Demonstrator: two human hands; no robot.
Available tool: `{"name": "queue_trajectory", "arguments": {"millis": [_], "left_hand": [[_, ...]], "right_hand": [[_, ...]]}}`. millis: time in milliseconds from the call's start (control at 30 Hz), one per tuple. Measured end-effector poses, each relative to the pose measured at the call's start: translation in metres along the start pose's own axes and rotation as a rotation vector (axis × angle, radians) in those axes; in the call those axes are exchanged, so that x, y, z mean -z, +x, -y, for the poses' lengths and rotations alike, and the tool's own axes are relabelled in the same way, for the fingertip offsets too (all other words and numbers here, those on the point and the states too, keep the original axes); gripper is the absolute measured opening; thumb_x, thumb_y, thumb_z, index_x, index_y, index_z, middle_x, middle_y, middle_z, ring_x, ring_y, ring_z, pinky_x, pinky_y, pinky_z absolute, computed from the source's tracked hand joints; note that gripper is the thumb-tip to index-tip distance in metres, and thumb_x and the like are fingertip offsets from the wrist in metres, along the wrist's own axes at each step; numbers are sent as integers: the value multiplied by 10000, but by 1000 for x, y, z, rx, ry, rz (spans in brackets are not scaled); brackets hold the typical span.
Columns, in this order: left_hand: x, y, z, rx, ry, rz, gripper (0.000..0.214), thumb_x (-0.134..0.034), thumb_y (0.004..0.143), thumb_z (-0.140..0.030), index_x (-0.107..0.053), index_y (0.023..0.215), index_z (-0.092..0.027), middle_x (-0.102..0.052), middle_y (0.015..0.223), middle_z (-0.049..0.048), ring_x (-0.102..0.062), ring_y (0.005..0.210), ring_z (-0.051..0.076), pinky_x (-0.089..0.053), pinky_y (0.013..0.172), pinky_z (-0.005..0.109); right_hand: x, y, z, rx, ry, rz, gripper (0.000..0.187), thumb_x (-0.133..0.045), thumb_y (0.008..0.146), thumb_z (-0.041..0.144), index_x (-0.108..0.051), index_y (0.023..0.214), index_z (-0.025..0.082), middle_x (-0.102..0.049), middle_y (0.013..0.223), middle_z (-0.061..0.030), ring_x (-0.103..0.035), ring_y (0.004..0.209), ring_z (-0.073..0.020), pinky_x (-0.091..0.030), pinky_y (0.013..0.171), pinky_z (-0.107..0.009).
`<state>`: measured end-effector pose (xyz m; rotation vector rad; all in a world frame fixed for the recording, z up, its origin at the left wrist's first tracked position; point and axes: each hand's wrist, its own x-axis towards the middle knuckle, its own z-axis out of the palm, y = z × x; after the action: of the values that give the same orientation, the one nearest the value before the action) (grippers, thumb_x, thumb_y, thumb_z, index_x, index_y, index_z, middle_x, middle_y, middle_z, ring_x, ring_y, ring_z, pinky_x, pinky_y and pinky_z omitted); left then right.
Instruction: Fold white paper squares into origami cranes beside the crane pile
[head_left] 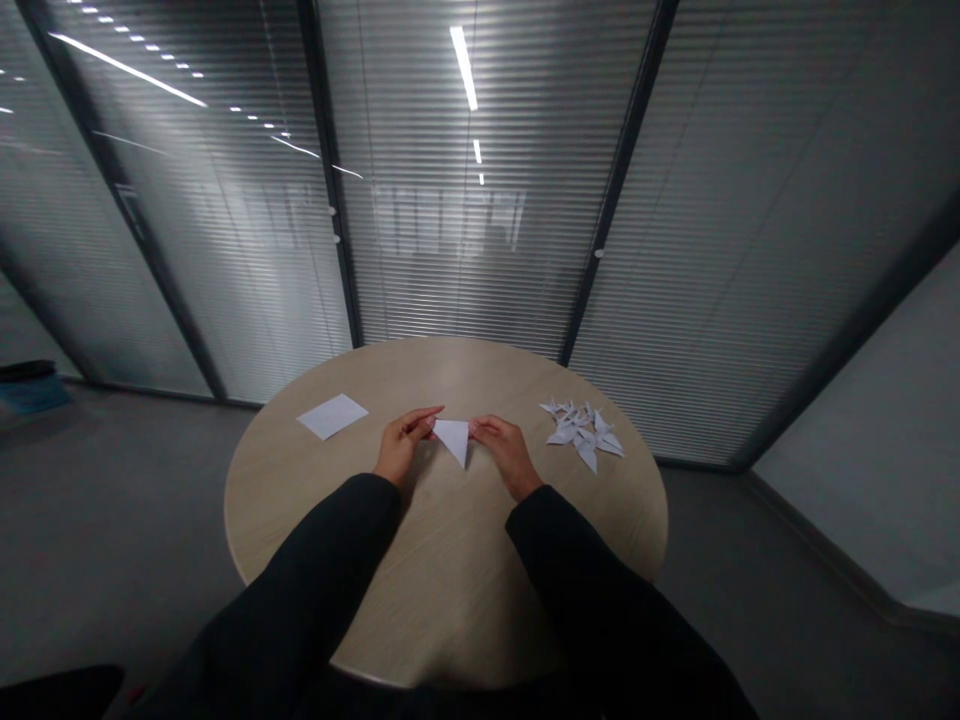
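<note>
A small white piece of folded paper (453, 438), triangular with its point toward me, is held up between my two hands over the middle of the table. My left hand (405, 441) pinches its left upper corner between thumb and fingers. At the right upper corner, my right hand (505, 450) grips the paper in the same way. Flat on the table to the left lies a white paper sheet (332, 416). To the right is a loose pile of folded white paper figures (583, 430) with pointed ends.
The round wooden table (450, 560) stands close to a glass partition with blinds (465, 270). A white wall (877, 430) rises at the right. A blue object with a black top (31, 388) is on the floor at the far left.
</note>
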<state>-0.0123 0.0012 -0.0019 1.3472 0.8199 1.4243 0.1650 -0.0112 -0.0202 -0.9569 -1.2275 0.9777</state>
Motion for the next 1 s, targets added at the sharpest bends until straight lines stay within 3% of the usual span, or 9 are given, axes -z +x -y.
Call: {"name": "queue_trajectory", "arguments": {"millis": [333, 467, 700, 867, 1000], "left_hand": [[-2, -1, 1, 31, -8, 8, 381, -740, 639, -372, -753, 936, -134, -668, 759, 63, -550, 647, 144, -461, 652, 294], [-4, -1, 2, 61, -5, 30, 400, -733, 646, -375, -748, 959, -126, -672, 775, 65, -568, 643, 141, -468, 658, 296], [0, -1, 6, 109, 103, 147, 552, -714, 668, -393, -671, 1140, -110, -606, 604, 4, -552, 590, 130, -478, 636, 282], [-2, -2, 10, 71, 211, 227, 416, -709, 690, -449, -734, 942, -119, -688, 828, 90, -593, 719, 166, -472, 630, 264], [-3, 1, 15, 115, 204, 278, 404, -741, 638, -496, -712, 767, -114, -663, 676, 60, -563, 564, 137, -433, 524, 248]], "right_hand": [[-1, -1, 3, 135, -181, -1, 202, -577, 770, 402, -577, 759, 200, -620, 727, 2, -612, 738, -172, -455, 712, -284], [0, 0, 1, 169, -317, -77, 182, -522, 792, 380, -553, 743, 208, -585, 694, 8, -580, 690, -167, -432, 665, -275], [3, -1, 8, 193, -581, -140, 140, -478, 823, 319, -541, 761, 211, -598, 705, -4, -561, 674, -167, -412, 645, -270], [1, -4, 11, 304, -750, -35, 158, -412, 880, 290, -526, 800, 216, -607, 766, -23, -558, 723, -176, -403, 689, -282], [-3, -6, 6, 341, -818, 33, 167, -357, 916, 264, -509, 865, 215, -599, 791, -36, -549, 720, -180, -380, 652, -278]]}}
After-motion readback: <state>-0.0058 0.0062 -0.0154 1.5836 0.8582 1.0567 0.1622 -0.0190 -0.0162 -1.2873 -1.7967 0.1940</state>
